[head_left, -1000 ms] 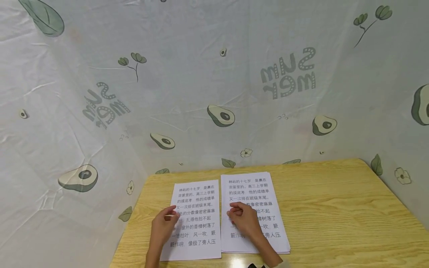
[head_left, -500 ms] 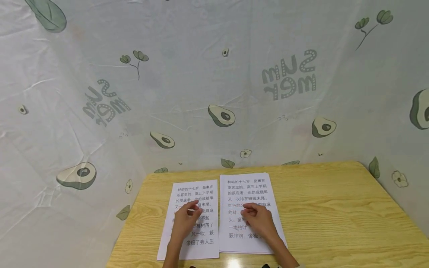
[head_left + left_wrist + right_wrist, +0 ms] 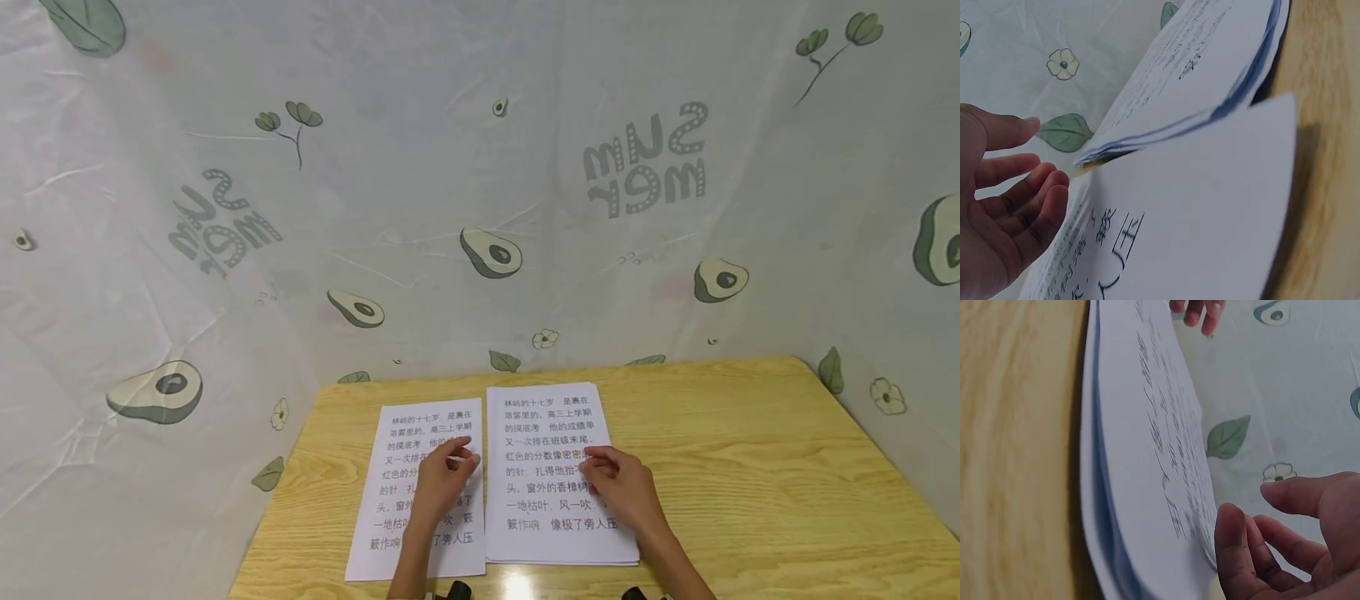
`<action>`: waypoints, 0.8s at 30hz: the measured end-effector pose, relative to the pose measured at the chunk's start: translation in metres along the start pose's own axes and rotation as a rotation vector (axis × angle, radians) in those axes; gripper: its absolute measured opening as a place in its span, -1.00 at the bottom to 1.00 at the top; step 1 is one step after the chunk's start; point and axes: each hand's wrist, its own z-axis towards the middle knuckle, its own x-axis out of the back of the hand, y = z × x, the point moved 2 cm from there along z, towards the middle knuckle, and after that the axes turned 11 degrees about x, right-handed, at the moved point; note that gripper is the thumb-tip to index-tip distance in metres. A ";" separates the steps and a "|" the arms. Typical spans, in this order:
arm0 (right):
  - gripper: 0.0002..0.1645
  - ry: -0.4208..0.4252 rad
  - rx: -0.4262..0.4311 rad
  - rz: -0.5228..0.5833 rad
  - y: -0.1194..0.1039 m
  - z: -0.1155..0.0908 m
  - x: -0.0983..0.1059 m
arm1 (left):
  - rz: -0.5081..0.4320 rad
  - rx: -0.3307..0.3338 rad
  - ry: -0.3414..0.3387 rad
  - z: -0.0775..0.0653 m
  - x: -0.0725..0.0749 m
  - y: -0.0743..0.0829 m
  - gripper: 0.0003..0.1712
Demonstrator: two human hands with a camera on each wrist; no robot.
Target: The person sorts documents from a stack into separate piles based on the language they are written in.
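Two piles of white paper printed with Chinese text lie side by side. My left hand (image 3: 444, 479) hovers over the right part of the left sheet (image 3: 397, 492), its fingers loosely bent and nothing between them. The left wrist view shows that hand (image 3: 1016, 212) apart from the paper. Over the right side of the right paper stack (image 3: 551, 492) is my right hand (image 3: 626, 487), thumb and fingers bent but holding nothing. In the right wrist view a gap shows between its thumb and fingertips (image 3: 1230, 528), and the stack (image 3: 1141, 456) has several layered sheets.
Both piles rest on a light wooden table (image 3: 750, 467), with bare wood to the right. A pale cloth printed with avocados and leaves (image 3: 420, 192) hangs behind and along the left and right sides.
Both hands have moved right above the papers: the left from the sheet's left edge to its right part, the right toward the stack's right edge. The papers stay where they lay.
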 end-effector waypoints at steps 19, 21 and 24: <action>-0.46 -0.008 0.027 -0.228 0.014 0.008 0.034 | 0.053 0.011 0.026 0.008 -0.021 0.009 -0.53; -0.46 -0.023 0.020 -0.243 0.014 0.008 0.034 | 0.079 0.002 0.034 0.008 -0.023 0.008 -0.54; -0.45 -0.039 0.019 -0.252 0.014 0.008 0.033 | 0.126 -0.006 0.041 0.006 -0.025 0.008 -0.53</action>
